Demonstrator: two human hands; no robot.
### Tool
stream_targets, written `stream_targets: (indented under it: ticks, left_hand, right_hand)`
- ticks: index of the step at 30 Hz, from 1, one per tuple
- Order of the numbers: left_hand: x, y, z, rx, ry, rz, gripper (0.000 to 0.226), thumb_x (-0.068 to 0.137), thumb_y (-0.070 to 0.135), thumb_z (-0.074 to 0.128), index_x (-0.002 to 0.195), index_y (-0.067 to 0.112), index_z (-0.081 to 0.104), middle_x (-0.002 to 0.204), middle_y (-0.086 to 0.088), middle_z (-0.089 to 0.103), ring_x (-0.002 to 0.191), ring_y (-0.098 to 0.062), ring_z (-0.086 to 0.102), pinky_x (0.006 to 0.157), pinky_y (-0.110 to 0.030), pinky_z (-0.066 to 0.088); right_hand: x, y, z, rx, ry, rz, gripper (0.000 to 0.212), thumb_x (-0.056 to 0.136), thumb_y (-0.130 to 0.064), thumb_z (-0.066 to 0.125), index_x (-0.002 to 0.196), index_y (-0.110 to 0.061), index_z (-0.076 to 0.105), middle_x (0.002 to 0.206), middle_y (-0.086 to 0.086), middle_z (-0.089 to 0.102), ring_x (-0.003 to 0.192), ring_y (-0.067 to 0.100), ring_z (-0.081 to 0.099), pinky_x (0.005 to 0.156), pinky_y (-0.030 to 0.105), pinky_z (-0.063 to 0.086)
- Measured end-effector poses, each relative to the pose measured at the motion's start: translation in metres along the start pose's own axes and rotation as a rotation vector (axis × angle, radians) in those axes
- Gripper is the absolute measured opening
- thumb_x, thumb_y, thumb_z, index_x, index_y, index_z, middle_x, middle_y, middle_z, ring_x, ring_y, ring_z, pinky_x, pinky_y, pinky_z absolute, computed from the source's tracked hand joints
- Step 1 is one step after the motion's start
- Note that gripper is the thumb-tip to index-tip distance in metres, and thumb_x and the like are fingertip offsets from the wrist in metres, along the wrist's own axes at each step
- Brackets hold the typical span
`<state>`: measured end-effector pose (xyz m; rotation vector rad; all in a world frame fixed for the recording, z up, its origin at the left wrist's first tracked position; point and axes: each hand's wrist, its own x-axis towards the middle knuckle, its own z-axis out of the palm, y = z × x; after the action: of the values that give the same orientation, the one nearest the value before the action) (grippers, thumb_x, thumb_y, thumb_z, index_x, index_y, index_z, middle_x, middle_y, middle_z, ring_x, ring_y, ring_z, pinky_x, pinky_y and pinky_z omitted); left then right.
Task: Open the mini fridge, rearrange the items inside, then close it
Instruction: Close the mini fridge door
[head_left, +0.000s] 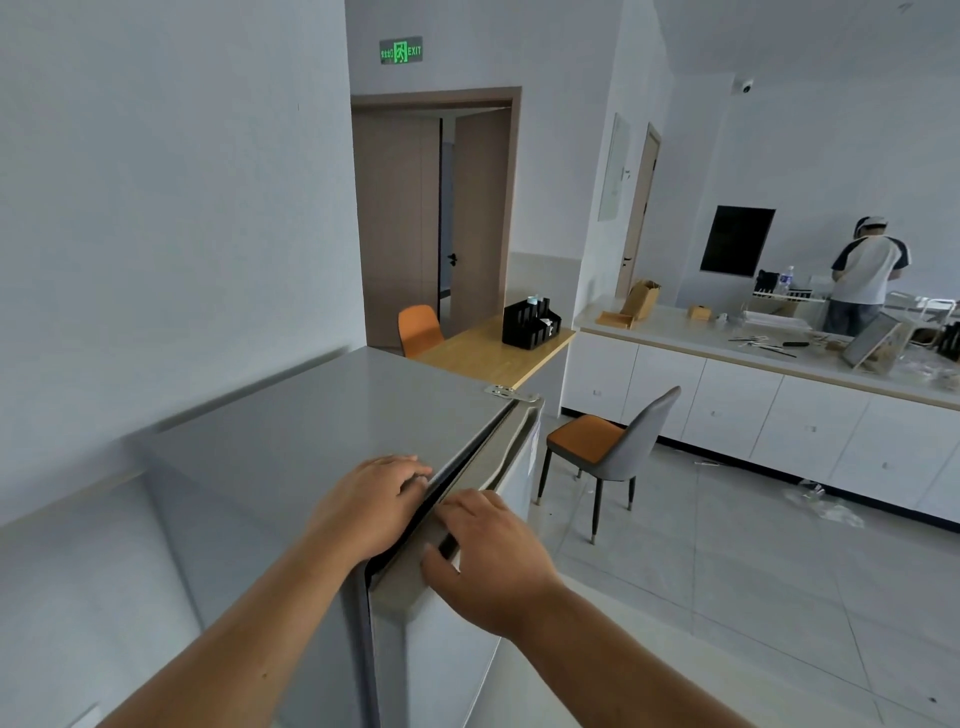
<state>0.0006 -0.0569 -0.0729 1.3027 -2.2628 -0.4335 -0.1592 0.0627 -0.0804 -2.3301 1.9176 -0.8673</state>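
Note:
The grey mini fridge (291, 441) stands right below me, seen from above its flat top. Its door (467, 519) is ajar by a narrow dark gap along the top front edge. My left hand (371, 506) lies flat on the fridge top with its fingertips at the gap. My right hand (488, 561) rests on the door's upper edge, fingers curled over it toward the gap. The fridge's inside and anything in it are hidden.
A grey chair with an orange seat (608, 452) stands on the tiled floor right of the fridge. Behind the fridge is a wooden table (488, 353) with a black organiser (530, 322). A person (862, 275) stands at the white counter (753, 374) far right.

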Motion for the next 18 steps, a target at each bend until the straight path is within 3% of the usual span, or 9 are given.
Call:
stream_targets:
  ticks: [5,18]
  left_hand:
    - [0.000,0.000,0.000,0.009,-0.011,0.006,0.035,0.105,0.038,0.050,0.136,0.036,0.066,0.154,0.010,0.056,0.142,-0.013,0.048,0.114,-0.034,0.037]
    - [-0.002,0.003,-0.002,0.028,-0.009,-0.002,0.038,0.102,0.042,0.054,0.138,0.036,0.064,0.155,0.013,0.054,0.142,-0.011,0.047,0.112,-0.032,0.036]
  right_hand:
    - [0.007,-0.001,0.004,0.013,-0.019,-0.056,0.053,0.094,-0.055,0.050,0.131,-0.019,0.062,0.135,-0.005,0.060,0.125,0.014,0.048,0.105,0.033,0.046]
    - [0.009,-0.001,0.011,-0.004,0.039,-0.082,0.044,0.094,-0.052,0.052,0.119,-0.018,0.064,0.126,-0.004,0.061,0.117,0.013,0.048,0.099,0.029,0.046]
